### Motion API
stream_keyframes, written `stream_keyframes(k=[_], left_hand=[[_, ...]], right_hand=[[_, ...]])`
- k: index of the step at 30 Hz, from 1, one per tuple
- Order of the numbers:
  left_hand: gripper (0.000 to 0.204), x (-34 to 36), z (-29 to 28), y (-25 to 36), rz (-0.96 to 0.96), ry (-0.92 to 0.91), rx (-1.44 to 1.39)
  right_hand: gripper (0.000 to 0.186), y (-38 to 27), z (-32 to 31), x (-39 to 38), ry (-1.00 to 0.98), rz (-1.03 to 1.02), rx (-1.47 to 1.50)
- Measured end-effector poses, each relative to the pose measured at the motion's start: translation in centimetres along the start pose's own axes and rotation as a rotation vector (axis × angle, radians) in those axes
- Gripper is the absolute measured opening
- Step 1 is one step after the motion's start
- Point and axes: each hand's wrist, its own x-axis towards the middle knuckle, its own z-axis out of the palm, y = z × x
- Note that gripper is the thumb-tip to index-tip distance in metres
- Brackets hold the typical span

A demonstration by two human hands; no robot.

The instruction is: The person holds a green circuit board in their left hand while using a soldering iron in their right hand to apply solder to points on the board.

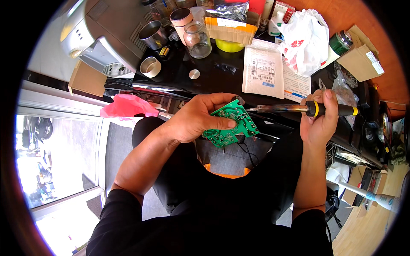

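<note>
Above my lap, my left hand (200, 117) is closed on the edge of a green circuit board (232, 121), thumb pressed flat on its solder-dotted face. A black wire (247, 153) hangs below the board. My right hand (320, 113) grips the black and yellow handle of a soldering iron (294, 109). Its long metal shaft points left, and the tip is close to the board's upper right edge; whether they touch I cannot tell. A thin grey metal point (321, 84) also rises from the right hand, and I cannot make out the rest of it.
Beyond my knees stands a glossy black table (171, 83). On it are a glass jar (198, 45), metal cup (150, 67), padded envelope (262, 72), white plastic bag (305, 40) and green bottle (339, 42). A grey machine (111, 34) stands far left; pink plastic (128, 106) lies below.
</note>
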Motion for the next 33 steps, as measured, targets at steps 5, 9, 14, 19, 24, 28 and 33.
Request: stream_keyframes(k=[5,9,14,19,24,28,33], left_hand=[[0.051,0.1,-0.3,0.1,-0.080,-0.070,-0.194],[0.051,0.2,-0.6,0.0,-0.163,-0.083,-0.277],[0.051,0.4,-0.7,-0.4,-0.186,-0.087,-0.284],[0.050,0.5,-0.8,-0.6,-0.209,-0.076,-0.288],[0.049,0.5,-0.8,-0.5,-0.228,-0.056,-0.293],[0.048,0.4,-0.8,-0.6,-0.223,-0.047,-0.295],[0.048,0.4,-0.8,-0.4,-0.220,-0.044,-0.297]], right_hand=[[0.024,0.1,0.3,-0.2,0.011,-0.009,-0.028],[0.024,0.3,0.8,-0.4,0.034,0.022,-0.050],[0.023,0.6,0.8,-0.4,0.036,0.045,-0.057],[0.023,0.7,0.7,-0.4,0.049,0.039,-0.088],[0.024,0.7,0.7,-0.3,0.068,0.030,-0.101],[0.025,0.4,1.0,-0.4,0.065,0.025,-0.101],[0.025,0.7,0.7,-0.3,0.037,0.030,-0.095]])
